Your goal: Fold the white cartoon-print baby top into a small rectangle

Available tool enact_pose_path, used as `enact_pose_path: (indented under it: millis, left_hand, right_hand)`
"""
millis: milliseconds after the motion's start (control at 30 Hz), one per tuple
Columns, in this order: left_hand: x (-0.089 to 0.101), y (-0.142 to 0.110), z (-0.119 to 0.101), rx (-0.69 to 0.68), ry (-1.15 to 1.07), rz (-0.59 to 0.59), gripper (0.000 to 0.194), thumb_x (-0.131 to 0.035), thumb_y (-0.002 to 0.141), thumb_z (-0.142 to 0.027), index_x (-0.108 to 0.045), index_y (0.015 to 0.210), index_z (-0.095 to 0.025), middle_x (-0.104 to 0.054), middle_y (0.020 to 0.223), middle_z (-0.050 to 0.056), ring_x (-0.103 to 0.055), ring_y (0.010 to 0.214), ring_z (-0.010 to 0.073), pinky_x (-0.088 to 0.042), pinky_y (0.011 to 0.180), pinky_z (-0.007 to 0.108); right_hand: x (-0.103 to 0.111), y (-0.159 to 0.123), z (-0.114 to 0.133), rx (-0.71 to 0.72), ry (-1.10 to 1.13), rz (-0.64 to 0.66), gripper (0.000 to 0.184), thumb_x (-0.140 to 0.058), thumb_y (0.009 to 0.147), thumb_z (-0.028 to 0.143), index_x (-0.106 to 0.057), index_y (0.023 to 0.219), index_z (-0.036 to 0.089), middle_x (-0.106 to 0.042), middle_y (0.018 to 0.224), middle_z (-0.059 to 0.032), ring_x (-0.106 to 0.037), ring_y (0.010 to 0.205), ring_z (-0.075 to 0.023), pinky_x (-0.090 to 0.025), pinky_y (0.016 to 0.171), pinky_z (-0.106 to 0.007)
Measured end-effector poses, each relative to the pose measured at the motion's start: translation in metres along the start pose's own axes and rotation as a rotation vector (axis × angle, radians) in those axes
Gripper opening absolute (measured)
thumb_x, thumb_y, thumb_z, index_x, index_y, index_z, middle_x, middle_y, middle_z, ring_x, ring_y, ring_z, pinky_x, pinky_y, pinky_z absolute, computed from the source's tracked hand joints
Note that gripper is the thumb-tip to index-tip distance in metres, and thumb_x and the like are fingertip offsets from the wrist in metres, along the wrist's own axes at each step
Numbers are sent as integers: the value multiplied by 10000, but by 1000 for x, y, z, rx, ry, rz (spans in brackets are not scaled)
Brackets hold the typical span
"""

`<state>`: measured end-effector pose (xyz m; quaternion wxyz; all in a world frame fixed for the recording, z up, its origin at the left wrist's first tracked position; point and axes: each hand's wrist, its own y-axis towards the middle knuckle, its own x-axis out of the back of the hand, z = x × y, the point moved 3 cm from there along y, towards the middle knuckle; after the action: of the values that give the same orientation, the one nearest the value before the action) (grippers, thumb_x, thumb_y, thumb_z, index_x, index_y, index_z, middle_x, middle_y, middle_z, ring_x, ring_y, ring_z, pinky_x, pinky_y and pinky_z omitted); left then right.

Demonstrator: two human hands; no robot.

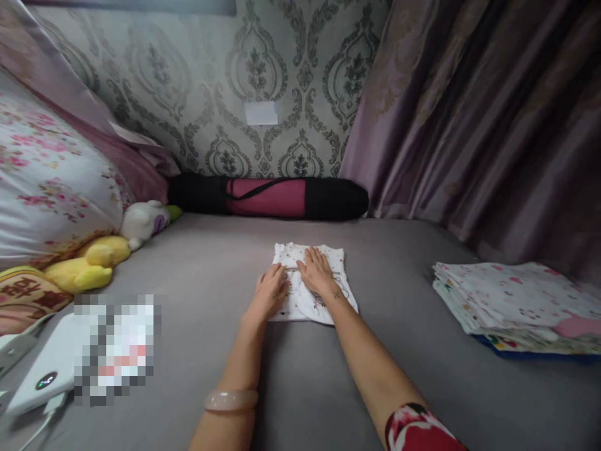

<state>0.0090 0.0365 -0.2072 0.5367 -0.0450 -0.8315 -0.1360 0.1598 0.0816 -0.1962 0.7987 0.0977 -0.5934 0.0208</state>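
Baby garment [310,282] looks pretty much folded already, being pressed flat under left hand [270,293] and right hand [317,272], palms open, while folded stack [516,304] sits well apart.

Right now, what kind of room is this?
Probably a bedroom: both hands press a small white garment on a grey bed, with a floral pillow, soft toys and a stack of folded cloths nearby.

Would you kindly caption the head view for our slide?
Both hands, left hand and right hand, press flat on a small white printed folded garment on grey bedding.
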Motion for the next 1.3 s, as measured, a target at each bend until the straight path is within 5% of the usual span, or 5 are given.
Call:
enact_pose_path:
  millis: [367, 567, 667, 1067, 1300]
  left_hand:
    - [9, -1, -6, 74, -28, 75, 379, -441, 958, -273, -453, 1323, -174, -394, 1504, 153, -349, 1396, 257, -293, 1113, 463]
    - [20, -1, -7, 121, -47, 22, 318, -441, 955, -245, -513, 1260, -191, -457, 1441, 141, -422, 1326, 260, -352, 1051, 424]
    - [25, -2, -6, 151, -19, -9, 277, -455, 946, -241, -571, 1193, -190, -518, 1334, 137, -486, 1215, 261, -396, 982, 396]
    - [28, -2, 1, 228, 10, 78, 307, -452, 930, -235, -599, 1201, -248, -522, 1217, 96, -473, 1140, 248, -376, 940, 351]
    - [27, -3, 4, 211, 7, 77, 276, -473, 914, -255, -593, 1154, -190, -541, 1179, 128, -488, 1124, 262, -399, 934, 368]
  right_hand:
    - [3, 12, -3, -70, -36, 255, 648, -253, 1001, 461, -292, 1499, 48, -194, 1591, -175, -134, 1474, -278, -74, 1171, -438]
    - [18, 38, 28, 84, -33, 10, 410, -278, 1015, 301, -526, 1330, 216, -512, 1425, -96, -399, 1330, -215, -122, 1135, -444]
    - [16, 57, 46, 110, -40, 3, 374, -318, 1002, 253, -554, 1292, 229, -581, 1344, -83, -462, 1250, -219, -198, 1085, -410]
    - [-1, 100, 65, 59, -112, 169, 368, -430, 944, 199, -537, 1296, 196, -602, 1313, -101, -472, 1236, -267, -269, 988, -392]
    - [-22, 100, 67, 20, -25, 52, 385, -350, 968, 198, -527, 1309, 207, -598, 1305, -94, -485, 1203, -255, -299, 973, -373]
